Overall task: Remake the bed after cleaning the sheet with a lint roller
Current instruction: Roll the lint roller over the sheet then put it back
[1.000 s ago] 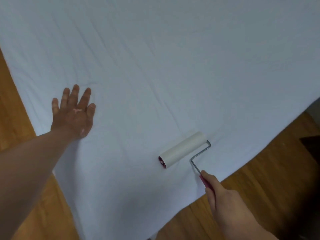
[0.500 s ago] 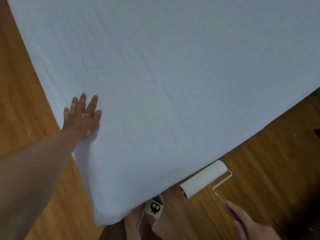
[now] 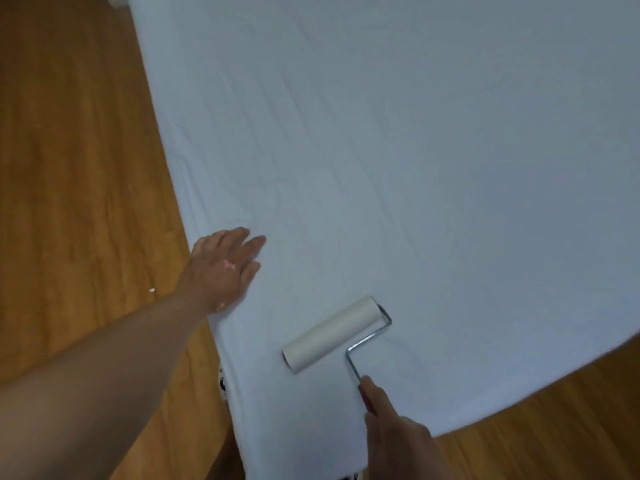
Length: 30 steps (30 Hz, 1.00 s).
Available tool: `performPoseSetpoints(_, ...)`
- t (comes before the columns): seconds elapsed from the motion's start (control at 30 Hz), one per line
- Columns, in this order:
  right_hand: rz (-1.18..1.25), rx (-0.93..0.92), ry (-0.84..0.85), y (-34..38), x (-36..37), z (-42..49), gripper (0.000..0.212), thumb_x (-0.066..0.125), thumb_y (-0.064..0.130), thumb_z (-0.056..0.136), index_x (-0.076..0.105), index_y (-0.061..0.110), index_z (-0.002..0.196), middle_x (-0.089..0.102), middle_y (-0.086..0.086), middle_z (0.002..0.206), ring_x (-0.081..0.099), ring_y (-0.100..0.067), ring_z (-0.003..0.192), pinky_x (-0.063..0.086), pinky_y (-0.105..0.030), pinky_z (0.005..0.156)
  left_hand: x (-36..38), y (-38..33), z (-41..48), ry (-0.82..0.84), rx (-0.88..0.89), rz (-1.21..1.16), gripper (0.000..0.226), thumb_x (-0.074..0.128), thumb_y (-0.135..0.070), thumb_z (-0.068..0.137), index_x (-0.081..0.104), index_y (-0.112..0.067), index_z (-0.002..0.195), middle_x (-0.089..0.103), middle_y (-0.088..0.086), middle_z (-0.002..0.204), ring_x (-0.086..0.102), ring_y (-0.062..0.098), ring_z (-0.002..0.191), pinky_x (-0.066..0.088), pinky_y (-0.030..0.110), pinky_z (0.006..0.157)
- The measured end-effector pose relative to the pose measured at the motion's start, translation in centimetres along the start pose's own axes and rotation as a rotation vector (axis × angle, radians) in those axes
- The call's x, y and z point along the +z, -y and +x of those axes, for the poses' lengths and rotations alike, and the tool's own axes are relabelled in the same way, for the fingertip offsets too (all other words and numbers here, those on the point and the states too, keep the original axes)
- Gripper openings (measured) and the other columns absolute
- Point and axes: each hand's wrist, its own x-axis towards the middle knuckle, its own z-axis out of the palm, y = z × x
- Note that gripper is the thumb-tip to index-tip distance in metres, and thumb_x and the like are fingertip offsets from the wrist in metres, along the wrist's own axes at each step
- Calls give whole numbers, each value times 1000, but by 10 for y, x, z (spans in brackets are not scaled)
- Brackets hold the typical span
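A pale white sheet [image 3: 415, 150] covers the bed and fills most of the view, with faint creases across it. My left hand [image 3: 221, 268] lies flat on the sheet at its left edge, fingers straight and pointing right and up. My right hand [image 3: 398, 434] grips the red handle of a lint roller [image 3: 332, 334]. The roller's white drum sits on the sheet near the bed's near corner, joined to the handle by a bent metal wire.
Wooden floor [image 3: 76, 168] runs along the left of the bed and below its lower right edge. A small white speck [image 3: 151, 290] lies on the floor. A slipper with a black print [image 3: 221, 382] peeks out under the bed's corner.
The roller, which was off the bed over the floor half a second ago, is back on the sheet near the corner. My left hand has stayed pressed on the sheet's left edge.
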Motion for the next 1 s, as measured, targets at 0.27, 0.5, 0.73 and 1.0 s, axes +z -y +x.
performPoseSetpoints(0.27,126,24,-161,116,-47,95,42,28,45,101,21,62,139,57,4,103,62,-18,98,52,-32,88,-19,82,77,9,-167,-153,69,-2,-61,91,14,-44,156,5,-6,167,0,19,153,7,45,123)
performPoseSetpoints(0.5,125,-98,-259,224,-98,204,31,28,43,102,35,49,132,64,2,109,64,-22,98,51,-37,85,-43,172,161,72,-208,-167,63,4,-66,97,-15,-45,154,-23,-12,163,-18,15,152,-2,49,123)
performPoseSetpoints(0.73,4,-257,-410,337,-158,337,27,39,26,98,49,30,123,65,-9,116,63,-35,106,46,-34,81,-49,235,227,103,-181,-175,73,2,-68,96,-27,-31,152,-38,-14,156,-28,7,147,-5,50,123)
performPoseSetpoints(1.0,11,-268,-413,425,-211,403,32,42,16,97,56,21,125,60,-11,124,58,-36,106,57,-45,82,-32,260,242,110,-100,-196,87,-5,-82,86,-29,-31,152,-38,-16,156,-30,7,146,-5,57,122)
